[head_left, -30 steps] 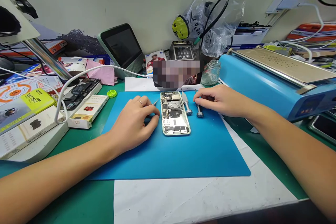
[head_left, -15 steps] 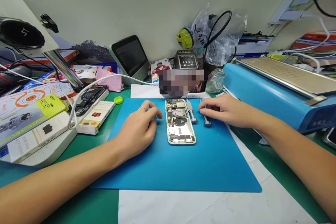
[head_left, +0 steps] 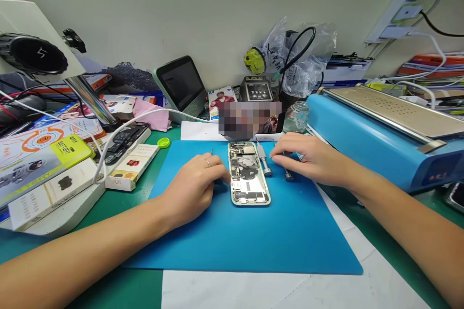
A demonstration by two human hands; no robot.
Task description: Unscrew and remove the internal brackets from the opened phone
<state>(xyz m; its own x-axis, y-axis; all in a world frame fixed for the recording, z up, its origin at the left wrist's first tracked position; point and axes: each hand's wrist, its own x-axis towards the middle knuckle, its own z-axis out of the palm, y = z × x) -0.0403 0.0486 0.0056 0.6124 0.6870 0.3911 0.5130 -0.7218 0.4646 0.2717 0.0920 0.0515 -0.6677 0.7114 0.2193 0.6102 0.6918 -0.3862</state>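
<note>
An opened phone (head_left: 248, 174), its inner parts bare, lies on the blue mat (head_left: 250, 241). My left hand (head_left: 192, 186) is curled and closed beside the phone's left edge, its fingertips by the frame. A thin tip pokes out beyond the knuckles; whatever it belongs to is hidden under the hand. Along the phone's right side lies a grey screwdriver (head_left: 264, 160). My right hand (head_left: 308, 158) hovers over a second screwdriver (head_left: 288, 175), covering its middle. Its fingers are bent, with a gap between thumb and forefinger.
A propped screen (head_left: 270, 126), partly blurred, and a glass jar (head_left: 297, 115) stand behind the mat. On the right is a blue machine (head_left: 366, 130) with a metal top. Several boxes, a white cable (head_left: 123, 128) and a microscope stand (head_left: 89, 99) crowd the left.
My left hand has shifted right to the phone's edge, and a thin tip now shows beyond it. My right hand has edged left over the screwdriver. The view has tilted up slightly.
</note>
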